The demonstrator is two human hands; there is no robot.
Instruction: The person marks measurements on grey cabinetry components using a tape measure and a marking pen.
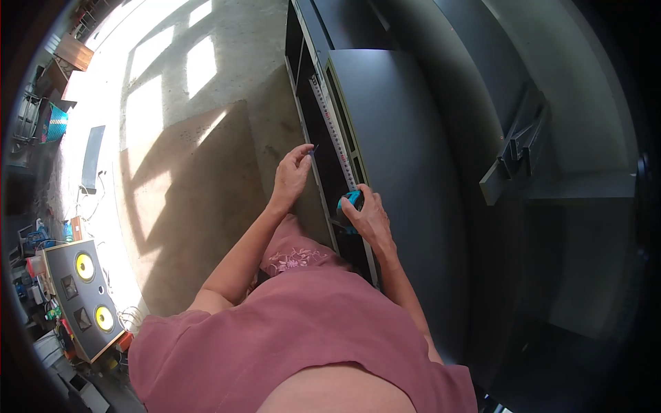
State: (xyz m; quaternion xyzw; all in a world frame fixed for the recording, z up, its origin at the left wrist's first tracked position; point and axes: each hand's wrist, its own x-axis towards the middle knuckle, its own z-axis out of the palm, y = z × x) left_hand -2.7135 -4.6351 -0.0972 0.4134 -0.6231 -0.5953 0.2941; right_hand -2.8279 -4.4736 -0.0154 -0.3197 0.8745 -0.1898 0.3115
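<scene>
My right hand (372, 219) grips a teal and black tape measure (350, 202). Its white blade (332, 134) is pulled out and runs away from me along the edge of a dark board. My left hand (293, 176) is raised beside the long dark cabinet frame (307, 113), with thumb and fingers pinched. A small dark, thin tip (315, 149) shows at those fingers; its kind cannot be made out. Just right of the blade lies a large dark grey panel (396, 117) on the frame.
Several dark strips (516, 148) lie stacked at the right. On the left stand a speaker box (81, 296) with yellow cones and a blue basket (56, 124). A brown sheet (200, 199) covers part of the sunlit floor, and a dark board (93, 158) lies beyond it.
</scene>
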